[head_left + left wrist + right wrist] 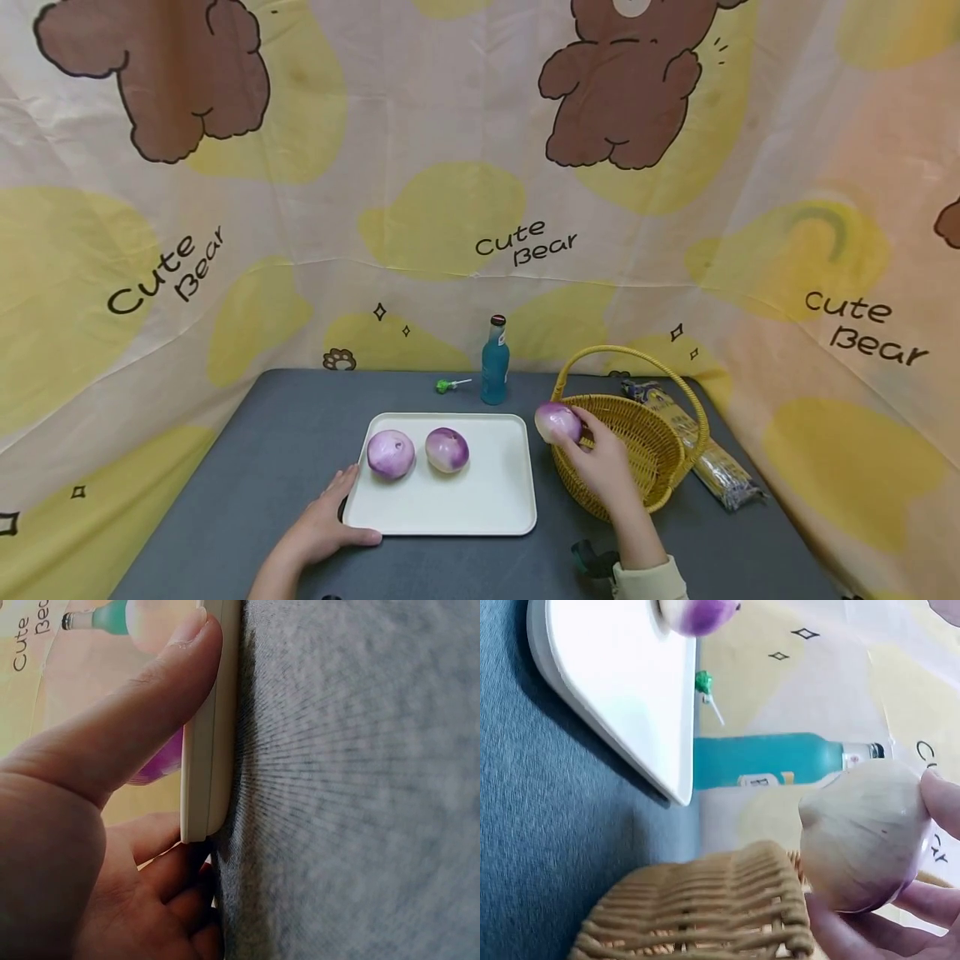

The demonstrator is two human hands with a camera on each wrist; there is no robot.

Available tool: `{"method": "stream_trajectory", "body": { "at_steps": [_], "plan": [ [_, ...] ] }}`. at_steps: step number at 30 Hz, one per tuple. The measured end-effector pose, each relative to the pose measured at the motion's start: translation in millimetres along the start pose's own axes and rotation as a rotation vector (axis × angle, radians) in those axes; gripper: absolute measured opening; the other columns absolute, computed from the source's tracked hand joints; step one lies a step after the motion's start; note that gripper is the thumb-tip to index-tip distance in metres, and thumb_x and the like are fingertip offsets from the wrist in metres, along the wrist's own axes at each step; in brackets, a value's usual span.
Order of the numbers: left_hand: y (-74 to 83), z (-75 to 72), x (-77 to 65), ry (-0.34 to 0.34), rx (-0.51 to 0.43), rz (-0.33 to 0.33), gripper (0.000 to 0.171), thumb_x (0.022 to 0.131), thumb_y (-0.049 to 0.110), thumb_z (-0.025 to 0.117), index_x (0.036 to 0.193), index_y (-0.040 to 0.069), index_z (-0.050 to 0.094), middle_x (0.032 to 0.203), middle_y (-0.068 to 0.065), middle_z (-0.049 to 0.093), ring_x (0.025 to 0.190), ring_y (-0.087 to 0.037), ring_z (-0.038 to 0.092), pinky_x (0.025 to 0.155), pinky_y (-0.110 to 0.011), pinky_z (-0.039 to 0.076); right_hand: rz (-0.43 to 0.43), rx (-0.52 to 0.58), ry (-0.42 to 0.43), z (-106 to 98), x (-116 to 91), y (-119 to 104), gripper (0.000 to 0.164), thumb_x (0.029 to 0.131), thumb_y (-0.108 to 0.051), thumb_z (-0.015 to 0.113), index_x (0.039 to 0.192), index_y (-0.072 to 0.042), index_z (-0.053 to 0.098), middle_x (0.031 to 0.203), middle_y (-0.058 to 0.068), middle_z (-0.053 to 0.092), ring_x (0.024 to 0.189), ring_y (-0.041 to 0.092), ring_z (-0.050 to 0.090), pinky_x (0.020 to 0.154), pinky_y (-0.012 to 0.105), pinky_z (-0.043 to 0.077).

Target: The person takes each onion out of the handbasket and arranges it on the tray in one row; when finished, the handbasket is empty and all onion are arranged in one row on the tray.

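Note:
A purple-and-white onion (557, 422) is held in my right hand (602, 458), thumb and fingers around it, above the left rim of a wicker basket (663, 446). The right wrist view shows this onion (862, 840) close up, its pale side toward the camera. My left hand (324, 521) rests at the near left corner of a white tray (495, 500), the thumb along its front edge and the fingers at its left side. In the left wrist view the thumb touches the tray rim (199, 795). Two more onions, one left (390, 455) and one right (447, 450), lie on the tray.
A blue bottle (495, 367) stands behind the tray, with a green lollipop (450, 385) beside it. A long plastic packet (712, 454) lies right of the basket, whose handle arches upward. A dark object (594, 558) is near my right wrist. Printed cloth hangs behind the grey table (247, 467).

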State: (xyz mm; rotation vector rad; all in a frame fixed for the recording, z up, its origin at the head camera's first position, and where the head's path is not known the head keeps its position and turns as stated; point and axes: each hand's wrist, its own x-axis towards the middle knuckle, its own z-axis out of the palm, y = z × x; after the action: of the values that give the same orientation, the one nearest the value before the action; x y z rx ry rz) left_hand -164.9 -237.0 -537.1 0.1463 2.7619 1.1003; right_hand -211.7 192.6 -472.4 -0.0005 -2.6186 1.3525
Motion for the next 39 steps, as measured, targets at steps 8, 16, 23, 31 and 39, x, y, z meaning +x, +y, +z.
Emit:
{"method": "stream_trajectory", "body": {
  "at_steps": [8,16,23,31,39],
  "plan": [
    [2.3,-1.1,-0.4,-0.004,-0.002,-0.011,0.123,0.064,0.041,0.093,0.157,-0.004,0.027,0.160,-0.033,0.024,0.149,-0.053,0.016,0.114,-0.073,0.020,-0.030,-0.002,0.001,12.0,-0.7,-5.0,0.064,0.091,-0.035,0.076,0.143,-0.004,0.055,0.139,0.021,0.060,0.124,0.038,0.062,0.095,0.046,0.056],
    [1.6,-1.3,1.4,-0.008,0.015,-0.025,0.122,0.065,0.043,0.093,0.157,-0.002,0.027,0.160,-0.032,0.025,0.149,-0.054,0.018,0.112,-0.075,0.021,-0.026,0.020,-0.040,23.0,-2.6,-12.0,0.066,0.091,-0.039,0.075,0.143,-0.004,0.055,0.138,0.020,0.061,0.123,0.036,0.062,0.096,0.047,0.055],
    [0.8,-1.3,1.4,-0.013,0.008,-0.024,0.122,0.065,0.044,0.092,0.158,-0.002,0.027,0.161,-0.031,0.025,0.149,-0.053,0.017,0.112,-0.074,0.021,-0.045,0.006,-0.053,35.8,-4.1,-18.0,0.065,0.090,-0.043,0.075,0.141,-0.006,0.058,0.134,0.019,0.065,0.118,0.032,0.065,0.094,0.046,0.057],
    [0.5,-1.7,1.7,-0.018,0.001,-0.034,0.122,0.065,0.043,0.093,0.158,-0.001,0.026,0.161,-0.030,0.024,0.150,-0.052,0.016,0.113,-0.073,0.021,-0.060,0.019,-0.085,54.7,-5.4,-20.7,0.065,0.091,-0.047,0.073,0.140,-0.006,0.059,0.131,0.019,0.066,0.116,0.032,0.066,0.094,0.047,0.057],
    [0.1,-1.5,2.5,-0.018,0.007,-0.036,0.122,0.066,0.043,0.093,0.158,0.000,0.026,0.162,-0.030,0.024,0.150,-0.053,0.016,0.112,-0.075,0.021,-0.089,0.013,-0.068,74.4,-4.6,-16.4,0.061,0.091,-0.039,0.075,0.136,0.000,0.062,0.126,0.021,0.068,0.105,0.027,0.068,0.087,0.044,0.059]
  ]
}}
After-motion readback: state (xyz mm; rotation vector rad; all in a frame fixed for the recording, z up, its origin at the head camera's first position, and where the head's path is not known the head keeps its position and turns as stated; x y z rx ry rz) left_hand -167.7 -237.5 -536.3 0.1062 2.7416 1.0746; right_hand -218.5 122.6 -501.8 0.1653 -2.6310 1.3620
